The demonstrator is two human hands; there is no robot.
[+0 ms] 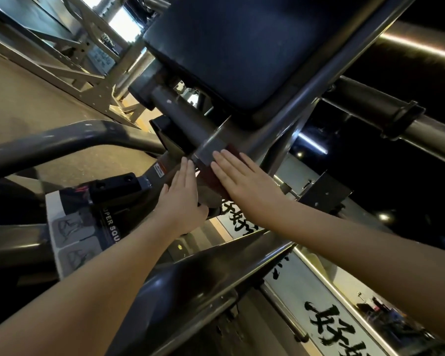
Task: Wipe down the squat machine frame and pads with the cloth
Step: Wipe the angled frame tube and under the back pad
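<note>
Right hand (239,179): flat, palm down, fingers (222,163) extended and held together, pressing a dark red cloth (211,177) against the grey squat machine frame (208,150); nothing is gripped.
Left hand (181,194): open, fingers (186,168) straight and together, tips touching the frame just beside the cloth's left edge; thumb tucked under, holding nothing.
Cloth: mostly hidden beneath the right palm, showing between the two hands and just past the right fingertips.
Frame: grey tubes crossing at a joint directly under both sets of fingertips.
Pad (242,52): dark blue back pad, well above the fingers, apart from both hands.
Warning sticker (159,169): on the frame, just left of the left fingertips.
Instruction placard (82,227): left of the left wrist, partial lettering "PER SQU" readable.
Black rubber stop (116,186): left of the left hand, apart from it.
</note>
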